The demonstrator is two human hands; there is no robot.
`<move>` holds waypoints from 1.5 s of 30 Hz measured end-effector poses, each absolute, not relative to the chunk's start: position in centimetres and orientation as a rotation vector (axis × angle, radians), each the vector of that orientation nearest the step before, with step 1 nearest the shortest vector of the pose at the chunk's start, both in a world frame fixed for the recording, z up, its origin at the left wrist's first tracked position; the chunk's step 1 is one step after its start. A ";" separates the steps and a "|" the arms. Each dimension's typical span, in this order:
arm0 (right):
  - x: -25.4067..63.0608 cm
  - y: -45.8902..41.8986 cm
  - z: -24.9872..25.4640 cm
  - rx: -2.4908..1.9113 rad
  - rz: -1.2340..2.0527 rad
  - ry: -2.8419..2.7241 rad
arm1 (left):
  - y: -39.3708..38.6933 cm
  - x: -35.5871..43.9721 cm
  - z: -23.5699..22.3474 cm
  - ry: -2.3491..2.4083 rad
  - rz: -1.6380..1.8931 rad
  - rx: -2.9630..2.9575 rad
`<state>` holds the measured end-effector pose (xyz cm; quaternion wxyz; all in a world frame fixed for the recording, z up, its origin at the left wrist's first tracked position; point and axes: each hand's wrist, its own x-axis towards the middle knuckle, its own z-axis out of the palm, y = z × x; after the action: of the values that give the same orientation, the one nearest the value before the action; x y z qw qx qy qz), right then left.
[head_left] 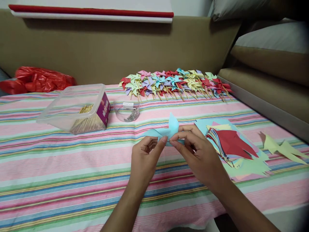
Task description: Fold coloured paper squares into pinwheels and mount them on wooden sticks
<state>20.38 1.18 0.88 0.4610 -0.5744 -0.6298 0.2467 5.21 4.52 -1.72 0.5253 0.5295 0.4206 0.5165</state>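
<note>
A light blue paper pinwheel (160, 132) is held up over the striped cloth, between both hands. My left hand (147, 154) grips its left side, with the thumb pressed near its middle. My right hand (196, 148) is closed at its right side, with thumb and forefinger pinched by the centre. Whether a small pin sits between those fingertips I cannot make out. One blade of the pinwheel points up, another to the left; the lower part is partly behind the fingers.
A clear plastic box (70, 103) of wooden sticks (87, 119) stands left, beside a round clear container (127, 109) with small metal pins. Finished pinwheels (169, 83) lie at the back. Cut paper sheets (235, 143) are stacked right, near a yellow cut sheet (282, 149). A red plastic bag (43, 79) lies far left.
</note>
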 end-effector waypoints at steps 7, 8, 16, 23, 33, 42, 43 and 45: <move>20.4 1.3 1.0 -1.410 0.617 -1.544 | 4.6 5.2 -1.8 1.021 1.234 1.305; 20.5 1.3 1.0 -1.409 0.619 -1.545 | 4.6 5.2 -1.8 1.023 1.234 1.309; 20.6 1.2 1.1 -1.391 0.648 -1.557 | 4.5 5.1 -1.6 1.014 1.226 1.321; 20.8 1.1 1.4 -1.417 0.683 -1.572 | 4.4 5.2 -1.3 1.056 1.186 1.325; 21.2 1.1 1.5 -1.441 0.742 -1.522 | 4.5 5.2 -1.4 1.029 1.191 1.327; 21.0 1.2 1.2 -1.384 0.909 -1.246 | 4.4 5.3 -1.4 1.047 1.202 1.323; 21.0 1.2 1.2 -1.359 0.918 -1.223 | 4.4 5.3 -1.4 1.046 1.207 1.320; 21.1 1.3 1.3 -1.342 0.943 -1.211 | 4.4 5.3 -1.4 1.035 1.215 1.312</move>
<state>21.09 1.28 1.30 0.5237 -0.5607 -0.5060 0.3941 5.27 4.41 -1.44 0.5123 0.5453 0.4303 0.5050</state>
